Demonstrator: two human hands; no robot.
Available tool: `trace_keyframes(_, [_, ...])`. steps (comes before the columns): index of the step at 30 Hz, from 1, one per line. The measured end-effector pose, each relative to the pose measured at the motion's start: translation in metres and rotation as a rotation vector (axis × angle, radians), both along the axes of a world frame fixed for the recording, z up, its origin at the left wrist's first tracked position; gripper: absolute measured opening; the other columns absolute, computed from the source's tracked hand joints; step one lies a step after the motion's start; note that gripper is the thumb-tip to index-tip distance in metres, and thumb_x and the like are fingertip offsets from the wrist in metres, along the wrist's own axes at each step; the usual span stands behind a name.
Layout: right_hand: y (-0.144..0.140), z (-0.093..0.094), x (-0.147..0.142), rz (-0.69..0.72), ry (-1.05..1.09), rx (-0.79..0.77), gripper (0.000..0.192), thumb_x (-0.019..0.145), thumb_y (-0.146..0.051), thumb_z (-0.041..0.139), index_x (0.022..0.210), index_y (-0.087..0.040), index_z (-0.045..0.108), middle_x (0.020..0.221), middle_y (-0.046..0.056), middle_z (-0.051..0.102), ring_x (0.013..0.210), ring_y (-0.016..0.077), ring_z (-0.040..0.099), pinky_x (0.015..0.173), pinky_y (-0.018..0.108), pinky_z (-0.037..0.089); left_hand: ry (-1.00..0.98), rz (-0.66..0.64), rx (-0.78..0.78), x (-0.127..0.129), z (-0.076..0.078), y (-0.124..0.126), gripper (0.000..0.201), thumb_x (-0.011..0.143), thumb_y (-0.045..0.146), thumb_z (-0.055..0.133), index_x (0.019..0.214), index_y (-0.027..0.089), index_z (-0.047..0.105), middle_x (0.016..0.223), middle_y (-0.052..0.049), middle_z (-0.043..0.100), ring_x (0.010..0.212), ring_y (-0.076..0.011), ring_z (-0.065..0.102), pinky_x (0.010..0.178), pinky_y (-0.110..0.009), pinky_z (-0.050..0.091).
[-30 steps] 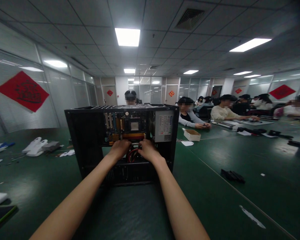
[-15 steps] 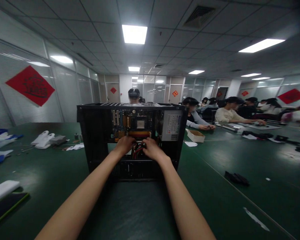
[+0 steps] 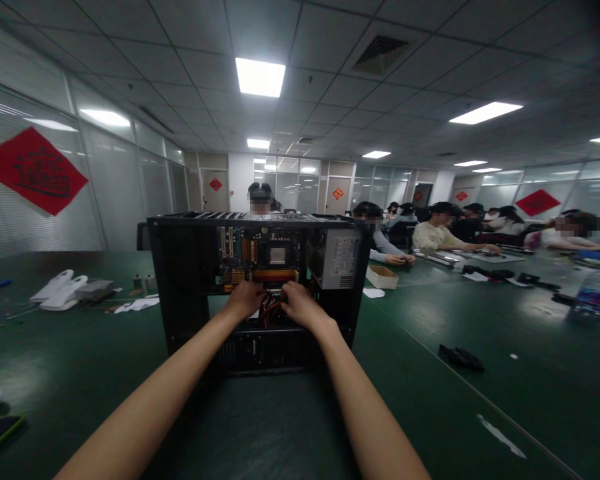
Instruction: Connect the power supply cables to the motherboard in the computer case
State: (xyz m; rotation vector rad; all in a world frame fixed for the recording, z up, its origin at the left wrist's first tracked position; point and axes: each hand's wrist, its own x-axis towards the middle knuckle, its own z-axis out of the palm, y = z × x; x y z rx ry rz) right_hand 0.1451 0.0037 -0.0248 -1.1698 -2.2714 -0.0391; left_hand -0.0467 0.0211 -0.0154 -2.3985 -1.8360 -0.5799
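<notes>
An open black computer case [image 3: 185,300] stands upright on the green table, its inside facing me. Mounted within are the motherboard [image 3: 277,255] and, at the upper right, a silver power supply [image 3: 339,259]. My left hand [image 3: 246,300] reaches in just below the orange memory slots [image 3: 273,275], fingers curled together. Close beside it, my right hand [image 3: 299,303] also has its fingers bent and pressed together at the same spot. Between the two hands hangs a bundle of red and black cables [image 3: 271,312]. My fingertips are partly hidden, so what each one grips is unclear.
On the left lie white slipper-like items [image 3: 63,291], a grey block [image 3: 95,289] and paper. To the right are a small open box [image 3: 381,277], a black item [image 3: 461,357], a plastic strip [image 3: 501,435] and a water bottle [image 3: 594,290]. Several people sit around the tables.
The view has turned slightly right, so the scene sits further left and the bottle now shows. Both hands stay at the same place in the case, with only slight finger movement.
</notes>
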Motion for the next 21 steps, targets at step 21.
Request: trace_keyframes(21, [0.008, 0.011, -0.006, -0.082, -0.270, 0.045, 0.023, 0.086, -0.002, 0.044, 0.099, -0.014, 0.059, 0.110, 0.013, 0.058, 0.094, 0.0211, 0.063, 0.075, 0.028, 0.045, 0.021, -0.003, -0.031, 0.002, 0.001, -0.006, 0.032, 0.091, 0.033, 0.046, 0.096, 0.025, 0.077, 0.096, -0.007, 0.075, 0.094, -0.0216, 0.068, 0.076, -0.027, 0.047])
